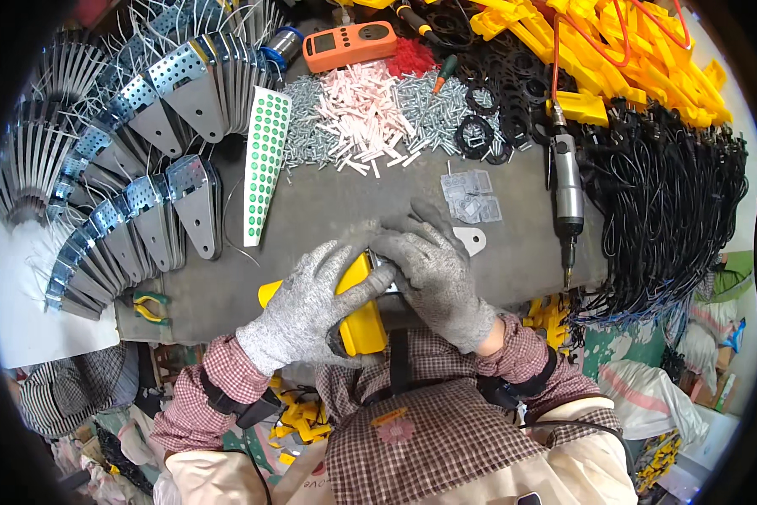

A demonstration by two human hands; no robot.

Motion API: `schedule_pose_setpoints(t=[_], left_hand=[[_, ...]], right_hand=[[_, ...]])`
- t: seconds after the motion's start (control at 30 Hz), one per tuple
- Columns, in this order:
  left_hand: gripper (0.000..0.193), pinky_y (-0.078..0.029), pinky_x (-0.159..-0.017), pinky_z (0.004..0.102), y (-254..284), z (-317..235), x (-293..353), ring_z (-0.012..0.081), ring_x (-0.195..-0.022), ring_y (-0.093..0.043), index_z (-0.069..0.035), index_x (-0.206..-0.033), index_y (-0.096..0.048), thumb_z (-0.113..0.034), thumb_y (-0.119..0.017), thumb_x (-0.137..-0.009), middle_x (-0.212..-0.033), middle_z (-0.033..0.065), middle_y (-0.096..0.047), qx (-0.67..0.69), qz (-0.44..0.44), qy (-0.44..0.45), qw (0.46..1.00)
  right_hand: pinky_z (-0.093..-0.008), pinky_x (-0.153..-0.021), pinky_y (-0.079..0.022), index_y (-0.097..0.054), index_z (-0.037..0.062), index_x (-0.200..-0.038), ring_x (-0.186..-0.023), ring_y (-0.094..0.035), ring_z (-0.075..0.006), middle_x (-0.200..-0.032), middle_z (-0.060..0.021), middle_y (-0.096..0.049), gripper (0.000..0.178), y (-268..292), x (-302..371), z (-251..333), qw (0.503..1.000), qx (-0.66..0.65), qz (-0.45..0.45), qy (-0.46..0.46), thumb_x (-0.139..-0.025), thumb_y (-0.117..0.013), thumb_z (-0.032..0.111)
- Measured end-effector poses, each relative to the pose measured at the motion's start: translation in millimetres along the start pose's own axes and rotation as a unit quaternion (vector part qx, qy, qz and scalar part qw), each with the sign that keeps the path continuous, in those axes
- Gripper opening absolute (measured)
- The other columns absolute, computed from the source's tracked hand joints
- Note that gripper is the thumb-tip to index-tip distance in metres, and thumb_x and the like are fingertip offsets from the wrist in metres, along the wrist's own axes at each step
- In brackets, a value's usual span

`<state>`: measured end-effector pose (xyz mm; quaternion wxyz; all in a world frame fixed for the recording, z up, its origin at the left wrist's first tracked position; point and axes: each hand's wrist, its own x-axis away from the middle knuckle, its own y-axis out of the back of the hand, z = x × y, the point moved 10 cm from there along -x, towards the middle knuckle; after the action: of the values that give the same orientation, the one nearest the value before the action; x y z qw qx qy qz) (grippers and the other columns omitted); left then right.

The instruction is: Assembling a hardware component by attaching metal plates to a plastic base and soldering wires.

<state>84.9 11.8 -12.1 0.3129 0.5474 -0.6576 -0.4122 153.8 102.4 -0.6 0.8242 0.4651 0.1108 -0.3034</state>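
Yellow casing [365,326] in knit-gloved left hand [301,305]

Head-worn fisheye, facing down, workbench [324,206] near

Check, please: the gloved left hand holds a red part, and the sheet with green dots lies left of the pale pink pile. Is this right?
Only the colour is wrong: the head view shows a yellow part, not red. The gloved left hand does hold it, and the green-dotted sheet lies left of the pale pink pile.
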Motion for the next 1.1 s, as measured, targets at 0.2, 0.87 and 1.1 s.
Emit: schedule_pose_setpoints(t=[0.2,0.87,1.1], left_hand=[[0.103,-0.031,-0.114,0.0597,-4.5,-4.7,1.3,0.0497,-0.140,-0.034,-0.022,-0.153,-0.042,-0.062,-0.082,-0.068,-0.157,0.0282,-0.028,-0.025,-0.021,-0.012,0.999],[0.098,-0.038,-0.107,0.0615,-12.2,-3.8,0.7,0.0511,-0.134,-0.039,-0.025,-0.148,-0.049,-0.062,-0.083,-0.065,-0.151,0.0282,-0.035,-0.067,0.012,0.038,0.997],[0.100,-0.038,-0.107,0.0616,-7.5,-6.0,-4.7,0.0509,-0.133,-0.040,-0.023,-0.146,-0.050,-0.058,-0.087,-0.060,-0.154,0.0259,-0.033,-0.052,-0.004,0.030,0.998]], right_hand=[[-0.0504,-0.107,-0.046,-0.046,0.0071,-0.147,-0.116,-0.060,-0.0434,-0.103,-0.0172,-0.068,0.081,1.5,0.3,5.5,0.998,-0.055,0.033,-0.011,-0.074,-0.078,0.016],[-0.0454,-0.104,-0.048,-0.063,0.0063,-0.126,-0.111,-0.064,-0.0373,-0.114,-0.0182,-0.067,0.043,12.6,-8.9,21.7,0.997,-0.005,0.043,0.062,-0.083,-0.069,0.008],[-0.0457,-0.083,-0.055,-0.058,-0.0009,-0.104,-0.094,-0.066,-0.0387,-0.093,-0.0188,-0.066,0.017,27.2,-62.0,-104.2,0.923,0.269,0.163,-0.222,-0.089,-0.061,0.008]])
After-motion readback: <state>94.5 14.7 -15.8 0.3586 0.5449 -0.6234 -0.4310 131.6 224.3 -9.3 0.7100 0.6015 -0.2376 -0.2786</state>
